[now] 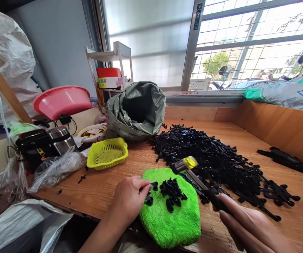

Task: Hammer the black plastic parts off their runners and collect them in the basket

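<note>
A bright green cloth pad (171, 228) lies at the table's front edge, with a small heap of black plastic parts (172, 192) on it. At the pad's left side, my left hand (131, 196) pinches a small black part (153, 184), thumb and forefinger together. My right hand (246, 221) is wrapped round the dark handle of a hammer (200, 181) at the pad's right. The hammer's yellow-ended head is raised over the pad's far edge. More small black pieces sit close to my left fingertips, partly covered by them.
Behind the pad spreads a large pile of black parts (201, 151). A yellow-green basket (107, 154) and an open dark green sack (138, 112) stand left of it. Farther left are a plastic bag (59, 168), a steel flask (61, 140) and a pink basin (63, 102).
</note>
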Demonstrator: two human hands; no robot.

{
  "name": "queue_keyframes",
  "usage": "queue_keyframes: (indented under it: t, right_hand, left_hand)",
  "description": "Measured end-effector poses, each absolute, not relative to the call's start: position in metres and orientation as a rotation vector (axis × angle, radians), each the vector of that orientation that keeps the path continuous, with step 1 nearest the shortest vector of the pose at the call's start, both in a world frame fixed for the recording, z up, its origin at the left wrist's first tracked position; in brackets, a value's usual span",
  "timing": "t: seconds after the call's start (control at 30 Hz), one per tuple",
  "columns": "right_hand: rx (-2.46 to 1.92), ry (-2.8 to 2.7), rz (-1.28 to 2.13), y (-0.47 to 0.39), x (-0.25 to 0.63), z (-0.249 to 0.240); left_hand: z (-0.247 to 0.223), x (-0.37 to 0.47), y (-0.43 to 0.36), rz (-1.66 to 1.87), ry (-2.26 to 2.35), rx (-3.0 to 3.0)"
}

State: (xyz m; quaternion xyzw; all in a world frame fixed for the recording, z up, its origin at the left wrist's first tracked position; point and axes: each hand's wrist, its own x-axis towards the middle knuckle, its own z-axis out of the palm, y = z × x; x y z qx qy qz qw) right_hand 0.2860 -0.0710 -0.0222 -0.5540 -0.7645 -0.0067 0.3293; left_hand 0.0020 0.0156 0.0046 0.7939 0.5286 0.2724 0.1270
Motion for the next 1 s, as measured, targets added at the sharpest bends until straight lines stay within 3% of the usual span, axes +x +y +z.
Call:
queue_keyframes:
  t: [0.13,0.27,0.83,1.0]
  right_hand:
    - [-1.219,-2.205,-0.191,-0.051,0.249,0.008]
    - [-1.277,-2.19,-0.151,-0.045,0.238,0.02]
    - [-1.525,-2.143,0.176,-0.043,0.244,0.002]
    - [-1.591,-1.433,0.697,-0.058,0.276,-0.023]
  left_hand:
    - [0.006,0.002,0.017,0.802,1.509,2.293]
    - [0.009,0.002,0.018,0.843,1.468,2.249]
    - [0.007,-0.001,0.021,0.794,1.457,2.154]
    - [-0.002,-0.018,0.032,1.036,1.228,1.494]
